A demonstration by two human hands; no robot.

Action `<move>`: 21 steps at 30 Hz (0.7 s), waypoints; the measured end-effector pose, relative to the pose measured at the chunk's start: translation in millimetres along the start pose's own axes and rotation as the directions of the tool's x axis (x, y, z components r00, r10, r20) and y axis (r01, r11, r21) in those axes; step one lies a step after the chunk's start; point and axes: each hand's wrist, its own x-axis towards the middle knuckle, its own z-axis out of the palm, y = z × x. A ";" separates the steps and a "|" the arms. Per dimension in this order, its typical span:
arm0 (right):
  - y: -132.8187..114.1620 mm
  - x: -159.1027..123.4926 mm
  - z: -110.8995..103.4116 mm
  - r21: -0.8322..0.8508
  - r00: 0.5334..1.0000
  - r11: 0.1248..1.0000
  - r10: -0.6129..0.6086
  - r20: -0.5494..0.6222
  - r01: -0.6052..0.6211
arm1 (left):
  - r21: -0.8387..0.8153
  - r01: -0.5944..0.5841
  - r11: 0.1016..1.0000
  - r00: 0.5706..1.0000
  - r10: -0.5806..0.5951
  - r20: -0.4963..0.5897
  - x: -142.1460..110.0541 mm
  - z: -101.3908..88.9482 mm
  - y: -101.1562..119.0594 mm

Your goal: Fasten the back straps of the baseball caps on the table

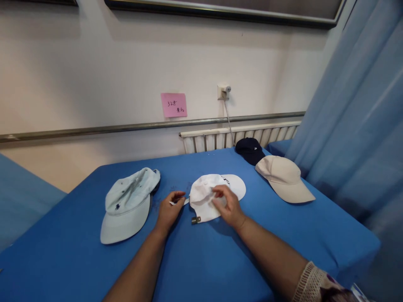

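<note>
A white baseball cap (203,193) lies on the blue-covered table, its brim toward the right and its back opening facing left. A metal buckle (195,219) hangs at the cap's near back edge. My left hand (170,212) pinches the cap's loose white strap between thumb and fingers. Over the crown's near side is my right hand (229,206), its thumb and curved fingers apart with nothing between them. Whether its fingertips touch the fabric I cannot tell. To the left sits a pale green cap (129,197), brim toward me.
A beige cap (280,176) and a navy cap (249,150) rest at the back right of the blue table cover (201,260). Behind stand a white radiator (214,139) and a wall rail (126,128). A blue curtain (355,105) hangs along the right side.
</note>
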 end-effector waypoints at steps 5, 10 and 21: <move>56.0 25.1 -56.3 -0.184 0.770 0.786 0.480 -0.421 -0.590 | 0.041 -0.073 0.997 0.997 0.073 -0.009 -7.8 3.4 11.5; 90.8 33.0 -77.9 -0.056 0.625 0.643 0.715 -0.314 -0.763 | 0.050 -0.048 0.998 0.998 0.046 0.032 -8.2 6.5 10.1; 67.6 29.7 -55.2 0.695 0.650 0.429 0.757 0.071 -0.576 | 0.124 -0.034 0.992 0.932 0.076 -0.354 -1.5 4.4 2.7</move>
